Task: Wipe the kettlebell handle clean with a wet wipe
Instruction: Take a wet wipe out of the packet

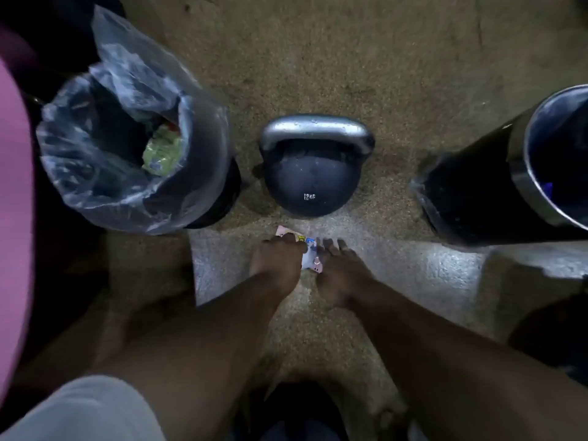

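Observation:
A dark kettlebell [310, 183] marked 12 kg stands on the speckled floor, its silver handle [315, 128] at the far side. Just in front of it lies a small pink and white wet wipe pack [308, 252] with colourful print. My left hand [277, 265] rests on the pack's left half, fingers curled over it. My right hand [339, 272] touches the pack's right edge with fingers spread. Most of the pack is hidden under both hands. No loose wipe is visible.
A bin lined with a clear plastic bag [127, 148] holding rubbish stands left of the kettlebell. A black bin with a metal rim [521, 167] stands to the right. A pink surface [12, 218] fills the left edge. My knees are at the bottom.

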`<state>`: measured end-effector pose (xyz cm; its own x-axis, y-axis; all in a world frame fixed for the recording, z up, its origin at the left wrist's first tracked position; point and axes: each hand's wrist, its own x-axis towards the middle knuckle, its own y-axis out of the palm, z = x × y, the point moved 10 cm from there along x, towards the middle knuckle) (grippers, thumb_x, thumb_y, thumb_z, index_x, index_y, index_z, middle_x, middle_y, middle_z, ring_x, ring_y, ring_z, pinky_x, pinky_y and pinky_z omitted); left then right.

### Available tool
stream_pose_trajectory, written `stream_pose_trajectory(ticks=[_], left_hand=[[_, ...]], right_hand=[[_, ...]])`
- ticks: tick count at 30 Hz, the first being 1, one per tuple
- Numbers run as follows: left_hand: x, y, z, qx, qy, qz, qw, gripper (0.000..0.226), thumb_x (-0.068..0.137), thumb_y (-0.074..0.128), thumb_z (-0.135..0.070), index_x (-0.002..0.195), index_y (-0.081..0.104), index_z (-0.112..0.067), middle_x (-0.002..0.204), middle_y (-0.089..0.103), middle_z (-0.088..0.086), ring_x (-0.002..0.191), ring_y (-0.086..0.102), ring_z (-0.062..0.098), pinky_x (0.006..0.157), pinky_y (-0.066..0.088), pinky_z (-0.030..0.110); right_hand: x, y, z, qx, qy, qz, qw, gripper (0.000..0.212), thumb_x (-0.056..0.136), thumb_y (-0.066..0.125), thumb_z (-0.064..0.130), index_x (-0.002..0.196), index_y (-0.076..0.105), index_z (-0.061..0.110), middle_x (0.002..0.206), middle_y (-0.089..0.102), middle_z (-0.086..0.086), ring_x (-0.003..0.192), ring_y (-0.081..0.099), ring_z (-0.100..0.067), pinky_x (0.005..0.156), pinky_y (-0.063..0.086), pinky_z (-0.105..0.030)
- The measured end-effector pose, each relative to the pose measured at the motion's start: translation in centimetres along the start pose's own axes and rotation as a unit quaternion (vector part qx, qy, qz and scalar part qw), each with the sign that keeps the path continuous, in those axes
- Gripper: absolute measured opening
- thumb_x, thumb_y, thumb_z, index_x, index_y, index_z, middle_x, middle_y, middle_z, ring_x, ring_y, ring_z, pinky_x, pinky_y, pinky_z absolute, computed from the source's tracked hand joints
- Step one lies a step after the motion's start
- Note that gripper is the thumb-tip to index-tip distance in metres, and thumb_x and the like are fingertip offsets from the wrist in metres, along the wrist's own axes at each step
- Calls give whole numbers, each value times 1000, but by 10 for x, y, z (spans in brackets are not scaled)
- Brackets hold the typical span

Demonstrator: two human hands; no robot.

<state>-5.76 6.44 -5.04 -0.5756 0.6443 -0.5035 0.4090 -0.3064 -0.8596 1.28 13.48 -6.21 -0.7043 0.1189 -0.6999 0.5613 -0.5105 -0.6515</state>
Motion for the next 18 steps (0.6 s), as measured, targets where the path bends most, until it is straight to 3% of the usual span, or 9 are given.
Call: stream_pose_trajectory(ticks=[5,11,14,18], left_hand=[[18,23,0,24,-41,-18,999,33,90,58,-26,123,58,-26,120,58,1,104,59,26,79,47,36],[35,33,1,25,-44,-24,998,38,91,57,-25,128,52,-23,134,49,2,119,49,28,85,46,39],[34,34,0,12,-37,-25,999,32,92,54,-28,123,61,-23,128,54,1,118,51,28,86,46,37],[31,34,0,22,-27,-35,999,26,89,57,-33,111,68,-24,111,64,1,102,59,26,78,48,33]], right_hand=[[15,33,1,-7,-4,24,1000,67,96,29,24,154,-3,15,162,-7,-3,148,-12,-25,121,2,-39],[26,43,-7,-28,-1,12,1000,71,94,33,26,154,-2,13,161,-12,-2,147,-14,-25,121,0,-37],[28,44,-9,-28,-7,0,1000,70,96,33,32,154,-1,13,161,-10,-1,148,-12,-26,121,0,-36],[27,48,-11,-36,-7,12,999,75,94,36,37,155,-1,15,161,-10,-2,148,-13,-27,121,1,-39]])
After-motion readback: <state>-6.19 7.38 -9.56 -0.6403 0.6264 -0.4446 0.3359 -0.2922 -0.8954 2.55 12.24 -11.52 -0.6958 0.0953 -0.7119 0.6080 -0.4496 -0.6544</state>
